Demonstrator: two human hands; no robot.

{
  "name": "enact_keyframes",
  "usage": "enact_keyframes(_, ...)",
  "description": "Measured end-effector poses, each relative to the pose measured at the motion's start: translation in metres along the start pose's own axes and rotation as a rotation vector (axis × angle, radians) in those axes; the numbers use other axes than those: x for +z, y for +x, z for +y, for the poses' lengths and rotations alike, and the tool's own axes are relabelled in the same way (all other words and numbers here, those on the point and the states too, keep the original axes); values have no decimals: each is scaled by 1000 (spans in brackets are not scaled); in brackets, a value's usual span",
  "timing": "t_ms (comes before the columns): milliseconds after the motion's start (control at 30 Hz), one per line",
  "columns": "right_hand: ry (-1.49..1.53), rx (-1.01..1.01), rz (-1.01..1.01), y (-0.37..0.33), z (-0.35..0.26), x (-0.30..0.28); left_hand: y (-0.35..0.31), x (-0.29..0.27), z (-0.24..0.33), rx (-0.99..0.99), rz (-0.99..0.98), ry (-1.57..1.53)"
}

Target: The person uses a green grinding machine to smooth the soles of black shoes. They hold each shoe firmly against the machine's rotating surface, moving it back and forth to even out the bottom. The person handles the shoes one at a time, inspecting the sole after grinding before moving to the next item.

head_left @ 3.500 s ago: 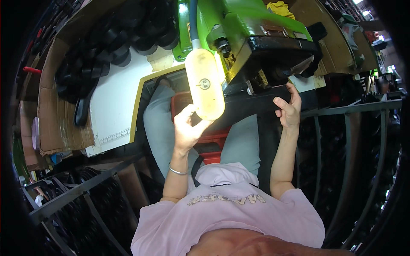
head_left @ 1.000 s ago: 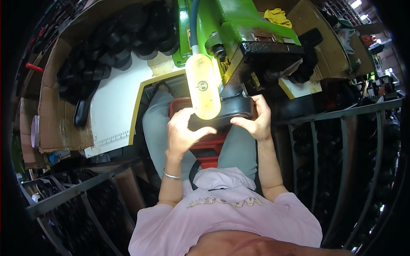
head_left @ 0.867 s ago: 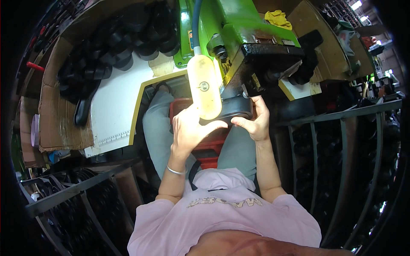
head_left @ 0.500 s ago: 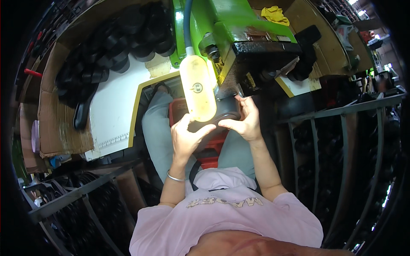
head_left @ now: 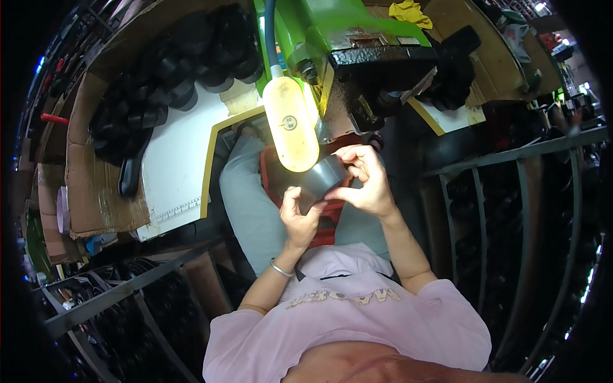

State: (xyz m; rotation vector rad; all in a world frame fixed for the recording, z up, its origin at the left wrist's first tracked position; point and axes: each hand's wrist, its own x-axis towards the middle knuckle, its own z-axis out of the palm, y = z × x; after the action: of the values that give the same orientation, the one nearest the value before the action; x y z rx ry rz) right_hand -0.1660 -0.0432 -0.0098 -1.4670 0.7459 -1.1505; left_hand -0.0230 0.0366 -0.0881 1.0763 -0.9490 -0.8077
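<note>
Over my lap I hold a black shoe sole (head_left: 324,179) with a thick, smooth, curved heel that catches the light. My left hand (head_left: 300,218) grips its lower left end, thumb against the near side. On the upper right end, the fingers and thumb of my right hand (head_left: 369,182) are closed round it. A pale yellow oval lamp (head_left: 291,127) hangs just above and partly in front of the sole. Beyond my hands stands a green machine (head_left: 338,22) with a dark, oily head (head_left: 377,70).
A cardboard box (head_left: 96,191) at left holds a heap of black soles (head_left: 185,57). A white board (head_left: 175,166) with a yellow edge lies beside it. Metal rail racks (head_left: 517,163) flank me on both sides. A yellow cloth (head_left: 410,13) rests on the machine. A red stool (head_left: 327,223) shows between my legs.
The sole has come down from beneath the machine's head toward me and is now tilted in my hands. My left hand has moved right and lower, and my fingers have closed in more.
</note>
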Motion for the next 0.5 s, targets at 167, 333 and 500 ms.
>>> enact_keyframes(167, 32, 38, 70, -9, 13, -15, 33, -1, 28, 82, -271, 220)
enact_keyframes(333, 183, 50, 272, -7, 16, -21, 70, 29, 51, -110, -407, 76)
enact_keyframes(500, 107, 51, 266, -11, 13, -24, 60, 32, 29, -192, -268, -219)
